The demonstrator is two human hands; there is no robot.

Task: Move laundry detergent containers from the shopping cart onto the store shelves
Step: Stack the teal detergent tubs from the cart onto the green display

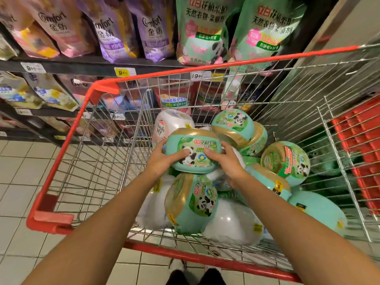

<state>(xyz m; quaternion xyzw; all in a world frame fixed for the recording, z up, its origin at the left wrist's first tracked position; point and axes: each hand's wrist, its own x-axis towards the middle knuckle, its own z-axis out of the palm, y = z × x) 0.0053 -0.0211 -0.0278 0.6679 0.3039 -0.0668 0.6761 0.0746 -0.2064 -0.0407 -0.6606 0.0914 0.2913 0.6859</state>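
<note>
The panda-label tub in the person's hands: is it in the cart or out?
In. Both the left hand and right hand grip the panda-label tub just above the pile, inside the cart's red rim.

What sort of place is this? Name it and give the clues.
Likely a supermarket laundry aisle: shelves with price tags, softener pouches, and a wire shopping cart piled with detergent containers.

Top-shelf pouches (pixel 202 31) cut by upper edge. Lower price tag (pixel 118 116) unreadable blur. White container (pixel 232 223) partly hidden by green tub (pixel 191 202).
</note>
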